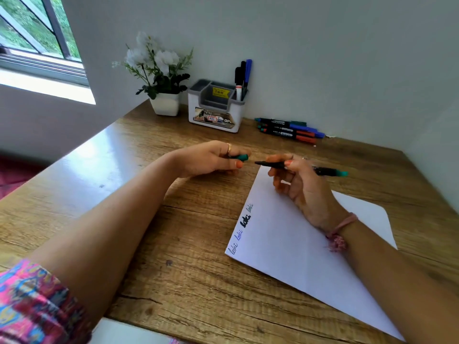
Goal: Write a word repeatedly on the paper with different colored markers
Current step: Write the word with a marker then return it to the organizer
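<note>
The paper (298,244) lies angled on the wooden desk (173,244), four handwritten words along its left edge. Above its top corner, the right hand (298,184) grips an uncapped green marker (323,170); the left hand (211,160) pinches its cap (242,157). Spare markers (290,130), an organizer (213,108) and a potted flower (161,78) line the white wall (323,45). A window (37,33) is at far left.

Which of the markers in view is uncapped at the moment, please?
The green marker in the right hand: its tip is bare and the left hand holds its cap. The markers by the wall stay capped.
</note>
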A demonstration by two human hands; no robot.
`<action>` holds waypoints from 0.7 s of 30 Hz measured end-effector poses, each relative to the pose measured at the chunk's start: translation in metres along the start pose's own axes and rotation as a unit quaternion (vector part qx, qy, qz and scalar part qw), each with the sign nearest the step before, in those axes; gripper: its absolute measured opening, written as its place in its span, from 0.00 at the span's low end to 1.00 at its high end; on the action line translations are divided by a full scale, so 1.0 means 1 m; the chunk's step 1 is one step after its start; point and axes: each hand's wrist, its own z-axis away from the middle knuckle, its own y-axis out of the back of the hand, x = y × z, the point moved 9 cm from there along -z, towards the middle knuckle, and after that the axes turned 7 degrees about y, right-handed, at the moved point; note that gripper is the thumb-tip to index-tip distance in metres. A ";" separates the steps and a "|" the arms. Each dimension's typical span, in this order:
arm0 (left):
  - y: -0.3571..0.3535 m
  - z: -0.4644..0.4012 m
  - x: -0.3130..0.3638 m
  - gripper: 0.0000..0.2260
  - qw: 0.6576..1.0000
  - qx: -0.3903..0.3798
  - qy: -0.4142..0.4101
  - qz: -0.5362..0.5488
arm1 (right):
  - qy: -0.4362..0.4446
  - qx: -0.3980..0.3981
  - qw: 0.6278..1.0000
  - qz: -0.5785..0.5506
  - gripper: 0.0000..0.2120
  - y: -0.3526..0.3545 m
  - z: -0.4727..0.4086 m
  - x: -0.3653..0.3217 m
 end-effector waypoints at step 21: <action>-0.001 -0.001 0.006 0.10 0.959 0.006 -0.004 0.284 | 0.045 0.032 0.991 0.119 0.03 0.007 0.007 -0.013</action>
